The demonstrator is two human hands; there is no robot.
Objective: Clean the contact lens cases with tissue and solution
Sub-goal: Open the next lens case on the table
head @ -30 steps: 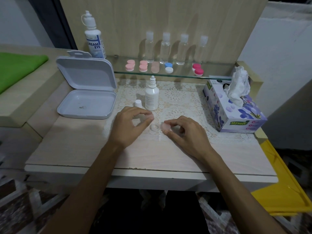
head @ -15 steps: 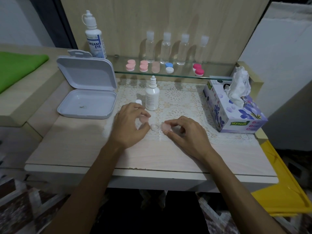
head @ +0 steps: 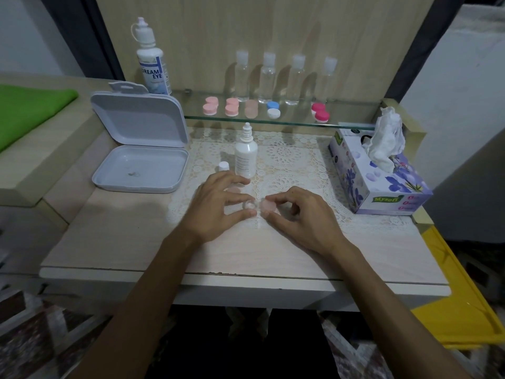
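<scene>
A small contact lens case lies on the lace mat in the middle of the table. Its left well is uncovered and clear; its right well carries a pale pink cap. My left hand pinches the open well between thumb and index finger. My right hand pinches the capped side. A loose pale pink cap lies on the mat under my left fingers. The small white solution bottle stands uncapped just behind, with its cap beside it. The tissue box sits at the right, a tissue sticking out.
A glass shelf at the back holds several coloured lens cases, several clear bottles and a large solution bottle. An open white plastic box sits at the left. A yellow tray lies beyond the table's right edge.
My left hand has set the loose pink cap down on the mat and moved its thumb and index finger onto the open well. My right hand has stayed on the capped side.
</scene>
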